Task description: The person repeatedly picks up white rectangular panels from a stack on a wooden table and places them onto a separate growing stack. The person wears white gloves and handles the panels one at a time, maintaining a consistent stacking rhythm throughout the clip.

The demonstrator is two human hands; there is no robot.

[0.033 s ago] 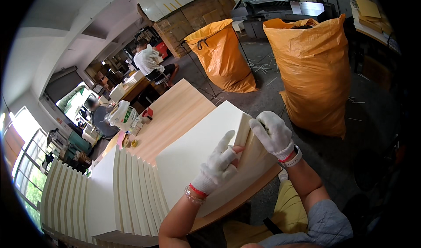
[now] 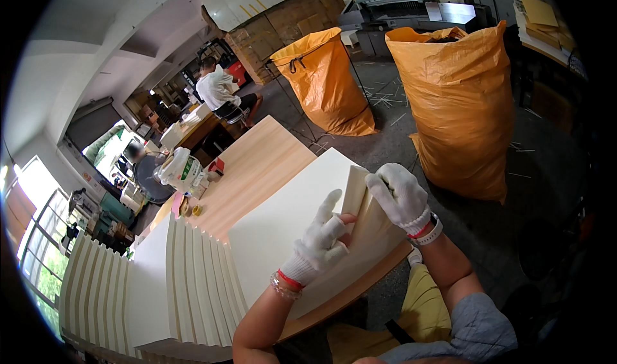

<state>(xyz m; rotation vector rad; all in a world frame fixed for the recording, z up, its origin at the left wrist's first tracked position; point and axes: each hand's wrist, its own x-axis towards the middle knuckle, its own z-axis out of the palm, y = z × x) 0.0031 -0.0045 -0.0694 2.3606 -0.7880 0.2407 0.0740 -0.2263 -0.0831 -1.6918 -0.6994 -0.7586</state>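
White paper sheet (image 2: pixel 276 232) with a turned-up edge (image 2: pixel 352 193)

It lay on the wood-grain table (image 2: pixel 267 158). Beside that edge, the gloved left hand (image 2: pixel 316 240) held its fingers apart; the gloved right hand (image 2: pixel 400 197) bunched its own there, pinching or not unclear. Beyond stood a bulging orange sack (image 2: pixel 459 107).

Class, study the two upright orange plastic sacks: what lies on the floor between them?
Scattered thin white strips lie on the dark grey floor there, as the head view shows.

A pale wood-grain table (image 2: pixel 276 148) carried white sheet material (image 2: pixel 276 232).
The material lay flat toward its front edge; 1 white bucket (image 2: pixel 175 172), 1 small red box (image 2: pixel 217 166) and 1 yellow roll (image 2: pixel 196 210) sat farther left.
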